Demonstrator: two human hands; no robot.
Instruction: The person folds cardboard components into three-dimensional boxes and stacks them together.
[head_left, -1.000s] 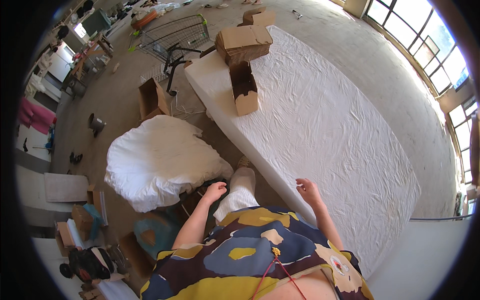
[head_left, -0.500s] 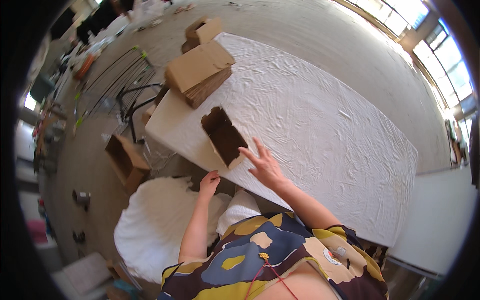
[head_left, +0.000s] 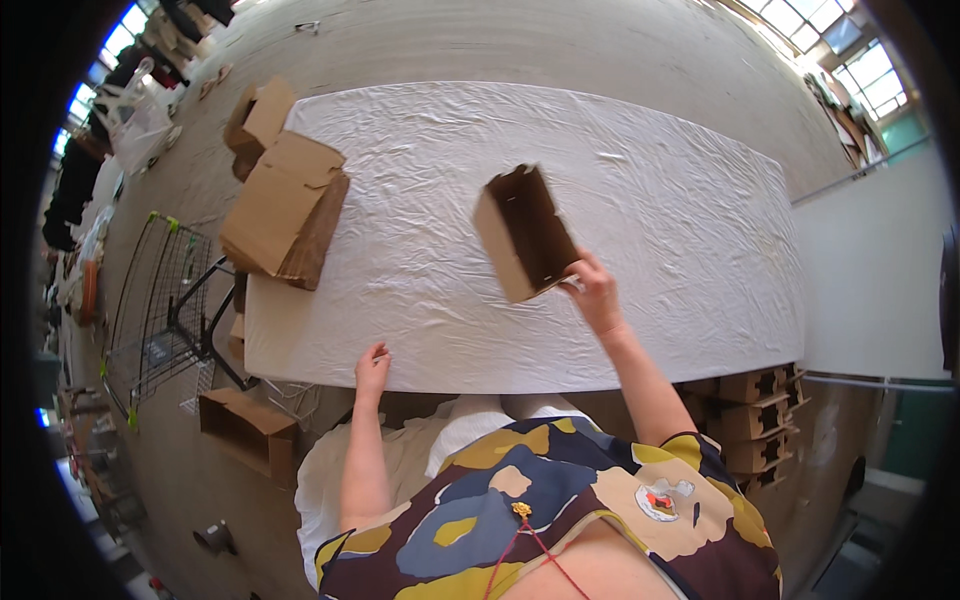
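Observation:
My right hand (head_left: pixel 594 288) grips the near right corner of a small open cardboard box (head_left: pixel 512 245), fingers and thumb over its wall. The box tilts a little above the white cloth-covered table (head_left: pixel 680 240), its dark brown inside facing up and its top without a lid. My left hand (head_left: pixel 372 368) is at the table's near edge with its fingers curled together, and nothing shows in them. It is apart from the box.
A stack of flattened cardboard (head_left: pixel 285 210) lies at the table's left end, with another cardboard box (head_left: pixel 258 120) behind it. On the floor at left are an open carton (head_left: pixel 245 430) and a wire rack (head_left: pixel 150 310). Several folded boxes (head_left: pixel 755 420) are stacked below the table's right side.
My right hand, open beside the box before, has closed on its corner and moved it right, farther over the table. My view has turned left. The left hand stays near the table edge.

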